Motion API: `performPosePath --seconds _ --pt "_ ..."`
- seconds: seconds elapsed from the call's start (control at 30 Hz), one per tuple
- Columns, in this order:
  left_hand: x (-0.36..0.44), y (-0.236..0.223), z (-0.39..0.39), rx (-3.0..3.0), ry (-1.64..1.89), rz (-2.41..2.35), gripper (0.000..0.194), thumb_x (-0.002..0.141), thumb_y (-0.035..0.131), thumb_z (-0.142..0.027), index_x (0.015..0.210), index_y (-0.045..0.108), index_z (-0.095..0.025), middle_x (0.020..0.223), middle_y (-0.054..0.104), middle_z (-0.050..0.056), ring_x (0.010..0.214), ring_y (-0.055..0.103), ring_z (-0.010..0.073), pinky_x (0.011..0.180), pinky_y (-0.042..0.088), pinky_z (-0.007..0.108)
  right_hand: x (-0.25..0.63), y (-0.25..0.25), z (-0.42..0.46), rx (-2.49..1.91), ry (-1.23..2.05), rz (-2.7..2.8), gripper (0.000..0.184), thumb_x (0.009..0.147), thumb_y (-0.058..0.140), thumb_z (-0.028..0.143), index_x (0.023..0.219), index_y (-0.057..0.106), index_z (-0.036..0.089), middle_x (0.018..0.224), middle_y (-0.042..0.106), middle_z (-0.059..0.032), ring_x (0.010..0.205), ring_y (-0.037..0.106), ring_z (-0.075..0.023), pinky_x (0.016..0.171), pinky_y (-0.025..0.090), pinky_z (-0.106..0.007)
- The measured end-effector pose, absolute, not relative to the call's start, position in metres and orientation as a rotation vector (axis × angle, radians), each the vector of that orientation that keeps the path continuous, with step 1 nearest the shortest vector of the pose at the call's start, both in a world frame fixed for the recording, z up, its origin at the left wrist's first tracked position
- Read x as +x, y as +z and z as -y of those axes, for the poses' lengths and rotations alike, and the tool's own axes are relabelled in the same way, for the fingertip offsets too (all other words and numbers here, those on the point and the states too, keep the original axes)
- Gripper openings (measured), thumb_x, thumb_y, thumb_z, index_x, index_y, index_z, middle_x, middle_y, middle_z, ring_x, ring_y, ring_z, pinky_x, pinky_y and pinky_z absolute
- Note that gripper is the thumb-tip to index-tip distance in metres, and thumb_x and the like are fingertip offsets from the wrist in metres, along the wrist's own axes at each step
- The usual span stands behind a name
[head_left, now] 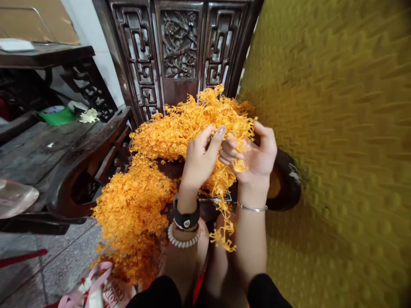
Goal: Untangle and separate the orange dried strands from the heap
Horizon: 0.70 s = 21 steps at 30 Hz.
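Note:
A large heap of orange curly, plastic-looking strands lies on a dark wooden chair and spills down its left side. Over the heap, my left hand is closed, thumb and forefinger pinched at the orange strand; the exact grip is partly hidden. Facing it, my right hand has curled fingers around an orange strand that crosses its palm. A loose length dangles below, between my forearms.
Ahead rises a carved dark chair back. A textured yellow-green surface fills the right side. To the left, a wooden bench bears a green roll and a pale flower. A pink-strapped bag sits low left.

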<state>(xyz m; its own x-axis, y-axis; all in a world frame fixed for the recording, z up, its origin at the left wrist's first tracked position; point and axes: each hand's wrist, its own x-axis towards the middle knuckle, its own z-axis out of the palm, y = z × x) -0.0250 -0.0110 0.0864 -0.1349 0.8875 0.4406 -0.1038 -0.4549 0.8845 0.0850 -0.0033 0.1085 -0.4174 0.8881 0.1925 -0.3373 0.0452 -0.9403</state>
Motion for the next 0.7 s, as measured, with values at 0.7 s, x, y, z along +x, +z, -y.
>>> performPosePath --seconds 0.7 --pt "-0.028 0.059 0.023 0.559 1.789 -0.134 0.044 0.086 0.055 -0.036 0.053 0.034 -0.017 0.047 0.017 -0.007 0.043 0.021 0.0059 0.041 0.026 0.015 0.062 0.061 0.014 -0.157 1.482 0.641 0.045 0.076 0.057 0.028 0.049 0.022 0.02 0.041 0.012 0.0114 0.033 0.003 -0.0031 0.029 0.014 -0.015"
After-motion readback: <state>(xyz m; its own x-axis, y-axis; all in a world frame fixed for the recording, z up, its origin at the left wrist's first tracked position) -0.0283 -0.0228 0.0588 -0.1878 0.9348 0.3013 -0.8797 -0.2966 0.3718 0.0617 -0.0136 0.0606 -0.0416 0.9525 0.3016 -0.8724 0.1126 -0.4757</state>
